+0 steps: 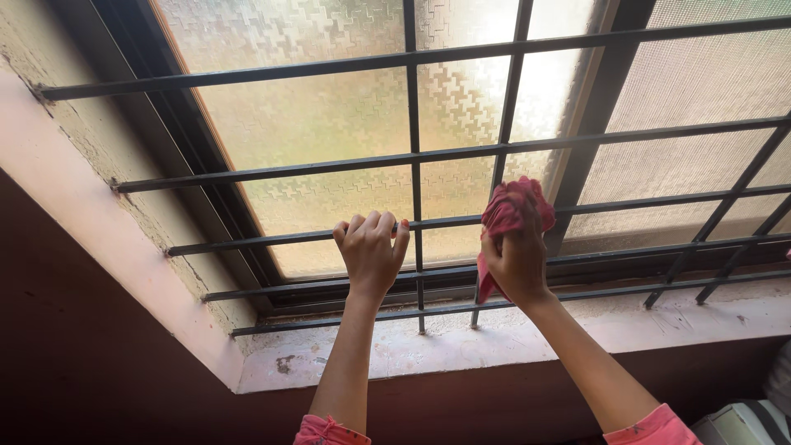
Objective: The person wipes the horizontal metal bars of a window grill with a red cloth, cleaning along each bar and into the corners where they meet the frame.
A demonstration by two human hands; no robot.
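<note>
My left hand (371,251) grips a horizontal bar of the black metal window grille (414,124), fingers curled over it just left of a vertical bar. My right hand (517,259) is closed on a crumpled pink cloth (515,204) and presses it against the slanted vertical bar of the grille, at the level of the same horizontal bar. A tail of the cloth hangs down below the hand. Behind the grille is a frosted, patterned glass pane (329,115) in a dark frame.
A pale pink window sill (461,342) with chipped, stained paint runs below the grille. A rough plaster reveal (91,140) stands at the left. A mesh screen panel (692,99) fills the right half of the window. A grey-white object (741,424) sits at bottom right.
</note>
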